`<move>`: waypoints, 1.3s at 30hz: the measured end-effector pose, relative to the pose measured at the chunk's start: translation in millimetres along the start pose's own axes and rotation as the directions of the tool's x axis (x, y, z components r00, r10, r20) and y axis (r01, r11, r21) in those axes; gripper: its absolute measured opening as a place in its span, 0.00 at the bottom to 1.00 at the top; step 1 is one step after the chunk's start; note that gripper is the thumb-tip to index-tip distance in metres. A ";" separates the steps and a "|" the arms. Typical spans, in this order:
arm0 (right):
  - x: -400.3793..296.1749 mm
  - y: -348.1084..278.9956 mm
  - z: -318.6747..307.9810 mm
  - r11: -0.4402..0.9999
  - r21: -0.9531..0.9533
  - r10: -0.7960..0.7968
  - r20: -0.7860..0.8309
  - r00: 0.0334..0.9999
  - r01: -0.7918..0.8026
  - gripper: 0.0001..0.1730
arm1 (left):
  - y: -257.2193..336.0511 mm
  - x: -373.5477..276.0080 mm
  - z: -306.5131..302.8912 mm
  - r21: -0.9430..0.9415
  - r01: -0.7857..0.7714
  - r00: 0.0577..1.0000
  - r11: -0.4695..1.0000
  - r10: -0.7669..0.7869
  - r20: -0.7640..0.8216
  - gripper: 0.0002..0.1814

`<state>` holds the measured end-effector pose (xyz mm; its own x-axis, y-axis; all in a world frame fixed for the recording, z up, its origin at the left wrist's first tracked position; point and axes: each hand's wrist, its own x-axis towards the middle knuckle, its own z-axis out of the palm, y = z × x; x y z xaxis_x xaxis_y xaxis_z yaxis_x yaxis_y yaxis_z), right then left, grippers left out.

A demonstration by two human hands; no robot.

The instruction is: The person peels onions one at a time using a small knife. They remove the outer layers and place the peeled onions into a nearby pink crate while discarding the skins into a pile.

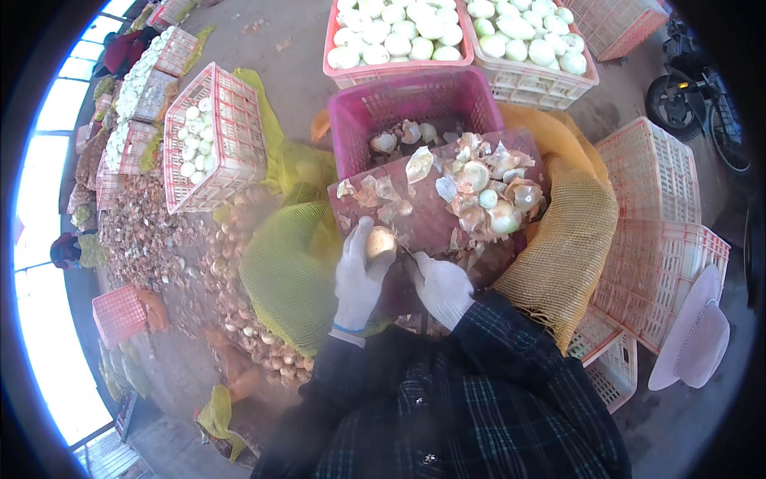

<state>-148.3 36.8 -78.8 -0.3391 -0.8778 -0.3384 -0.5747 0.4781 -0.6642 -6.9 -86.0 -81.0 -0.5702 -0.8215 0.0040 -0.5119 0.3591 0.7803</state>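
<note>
My left hand, in a white knitted glove, grips an unpeeled onion above the near left part of a purple-red board. Just right of the onion, my right hand, gloved too, is closed around a small knife; its handle is hidden in my fingers and its thin blade points at the onion. Onion skins and scraps are heaped on the board's right half, with a thinner scatter at the left. Beyond the board, a purple plastic basket holds several onion pieces.
Crates of peeled onions stand behind the basket, another crate at the left. A green mesh sack and unpeeled onions lie left; an orange mesh sack, stacked crates and a hat are right. Two people are at far left.
</note>
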 end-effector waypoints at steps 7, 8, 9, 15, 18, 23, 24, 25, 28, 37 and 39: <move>3.2 -2.2 -3.3 1.000 -0.024 0.002 0.009 1.000 -0.002 0.16 | 19.3 -17.1 12.1 0.457 -0.070 0.986 0.887 0.130 -0.103 0.33; 3.5 -3.6 -1.5 0.999 -0.036 -0.007 0.014 1.000 0.007 0.16 | 18.7 -16.8 12.3 0.461 -0.077 0.985 0.884 0.139 -0.102 0.32; 5.9 -4.4 -3.0 0.997 -0.078 -0.001 0.016 1.000 0.002 0.16 | 19.0 -16.8 14.2 0.459 -0.081 0.985 0.885 0.143 -0.101 0.32; 42.3 -4.4 -2.9 0.982 -0.142 -0.143 -0.136 0.980 0.124 0.16 | -1.0 29.9 -13.6 0.424 0.017 0.999 0.906 -0.033 0.031 0.33; 48.1 -7.1 -10.0 0.978 -0.129 -0.179 -0.101 0.979 0.165 0.17 | 17.5 22.5 1.4 0.573 -0.054 0.995 0.818 0.094 -0.041 0.37; 61.9 -14.9 -33.4 0.978 -0.120 -0.162 0.081 0.983 0.171 0.17 | -8.7 37.3 -16.7 0.261 -0.074 0.997 0.962 0.066 0.042 0.45; 64.9 -16.7 -33.6 0.975 -0.139 -0.162 0.090 0.983 0.173 0.17 | -13.2 45.7 -24.1 0.180 -0.031 0.995 0.983 0.014 0.096 0.45; 67.2 -19.1 -31.8 0.972 -0.151 -0.166 0.092 0.982 0.178 0.17 | -18.3 52.4 -31.2 0.099 0.015 0.988 0.995 -0.029 0.150 0.45; 71.5 -16.3 -16.0 0.967 -0.164 -0.185 0.066 0.981 0.193 0.18 | -26.1 52.0 -31.8 0.087 0.034 0.989 0.996 -0.046 0.138 0.44; 60.9 -12.6 -17.7 0.467 0.792 0.043 0.425 0.904 -0.394 0.25 | -8.6 42.3 -13.2 0.233 -0.055 0.998 0.971 0.051 0.027 0.43; 54.5 -15.8 -19.1 0.530 0.769 0.076 0.377 0.923 -0.358 0.24 | -5.6 38.8 -10.6 0.184 -0.044 0.999 0.982 0.043 0.011 0.42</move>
<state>-172.0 -18.1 -74.0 -0.0759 -0.7856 -0.6141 0.3898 0.5435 -0.7434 -19.3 -124.6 -78.6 -0.5982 -0.8007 0.0306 -0.5959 0.4701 0.6510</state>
